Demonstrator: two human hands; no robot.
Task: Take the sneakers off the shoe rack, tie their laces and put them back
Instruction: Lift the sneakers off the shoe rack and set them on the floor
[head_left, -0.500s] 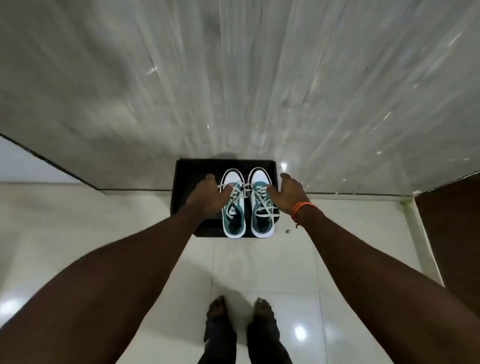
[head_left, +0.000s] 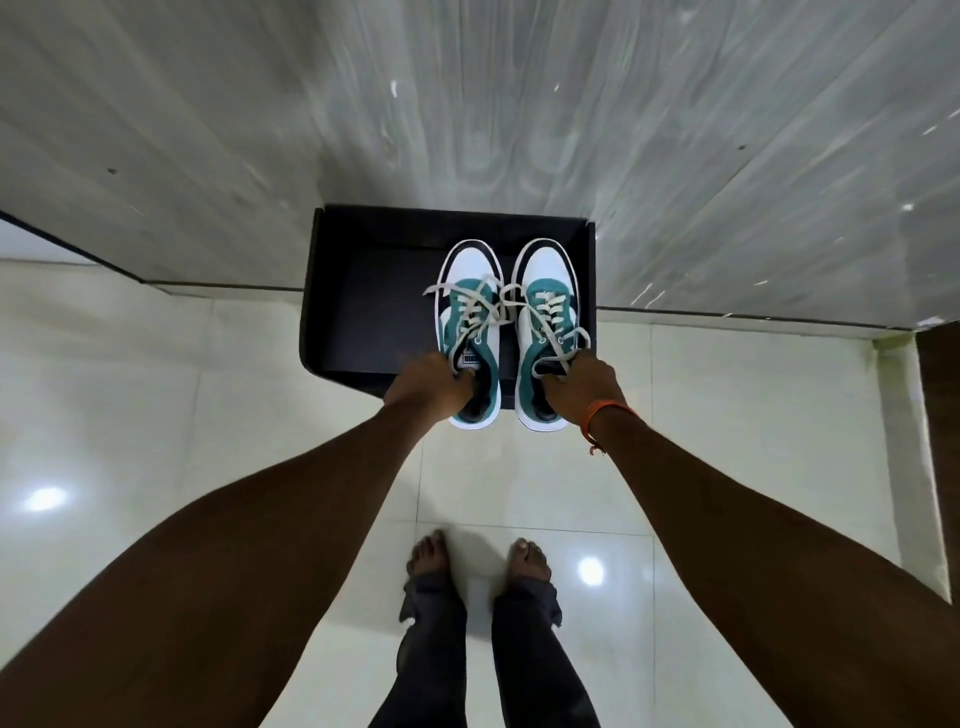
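Note:
Two white, teal and black sneakers stand side by side, toes away from me, on a black shoe rack (head_left: 363, 291) against the wall. Their white laces lie loose and untied over the tongues. My left hand (head_left: 428, 387) grips the left sneaker (head_left: 470, 312) at its heel opening, fingers curled inside the collar. My right hand (head_left: 582, 387), with an orange band at the wrist, grips the right sneaker (head_left: 545, 306) the same way. Both heels stick out past the rack's front edge.
The rack sits on a glossy cream tiled floor (head_left: 234, 415) below a grey streaked wall (head_left: 467, 104). My bare feet (head_left: 478, 561) stand just behind the rack. A dark wooden panel (head_left: 940, 415) is at the right edge.
Both hands have slid back from the sneakers' sides near the laces to the heel openings and taken hold there. The sneakers have come nearer and now overhang the rack's front.

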